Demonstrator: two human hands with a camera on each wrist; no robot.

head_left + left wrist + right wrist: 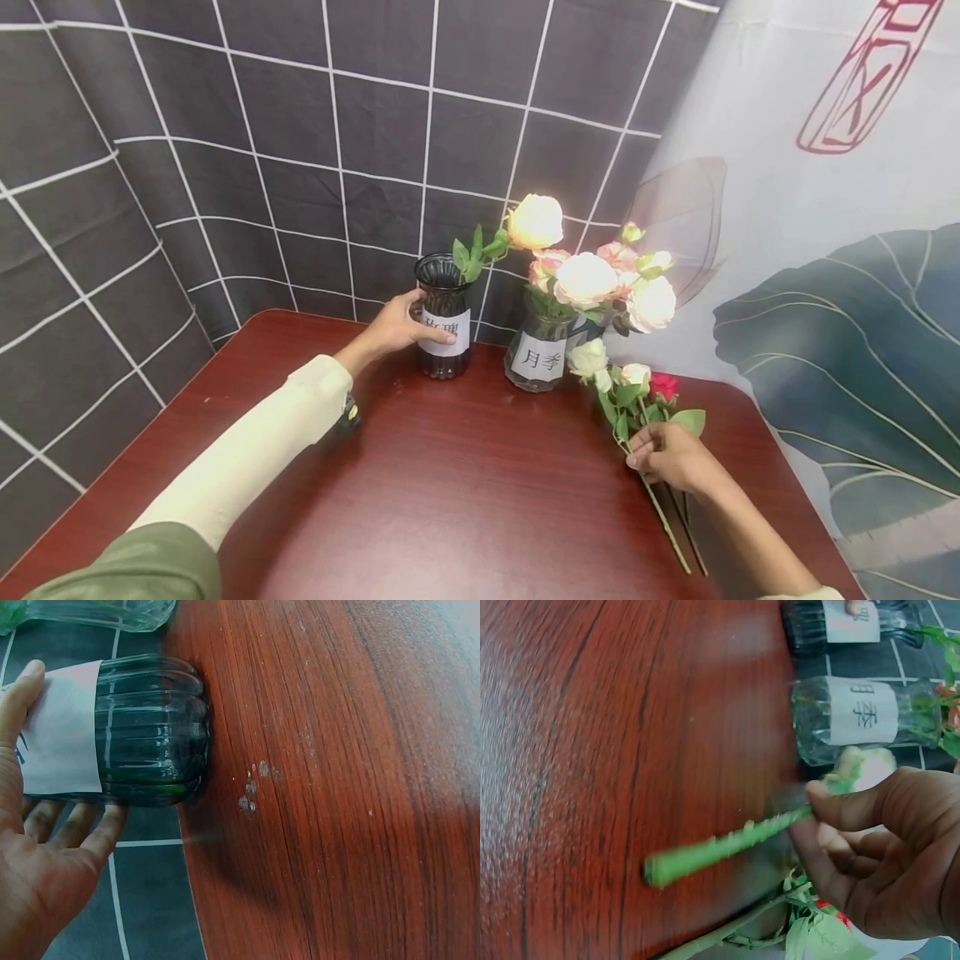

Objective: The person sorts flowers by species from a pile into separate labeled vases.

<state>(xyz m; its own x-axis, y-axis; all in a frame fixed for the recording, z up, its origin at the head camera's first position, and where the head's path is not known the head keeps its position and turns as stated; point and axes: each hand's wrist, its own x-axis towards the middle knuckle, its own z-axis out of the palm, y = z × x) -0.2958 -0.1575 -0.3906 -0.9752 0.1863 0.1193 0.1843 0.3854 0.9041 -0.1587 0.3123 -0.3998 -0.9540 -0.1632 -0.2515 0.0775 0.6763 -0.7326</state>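
My left hand (405, 323) grips the dark ribbed vase (444, 360), thumb across its white label and fingers behind it; the left wrist view shows the same hand (52, 862) around the vase (150, 727). One yellow rose (535, 222) leans out of this vase to the right. Between thumb and fingers, my right hand (671, 457) pinches a green stem (663, 525) with a white flower (587, 358) at its top. In the right wrist view the hand (885, 847) holds that stem (720, 851), its cut end pointing left. A red rose (663, 386) lies just beside.
A clear labelled vase (538, 358) full of pink and cream flowers (588, 280) stands right of the dark vase. Both vases are near the back edge of the red-brown table (450, 500). Behind hang a dark checked cloth (382, 125) and a pale printed cloth (787, 192).
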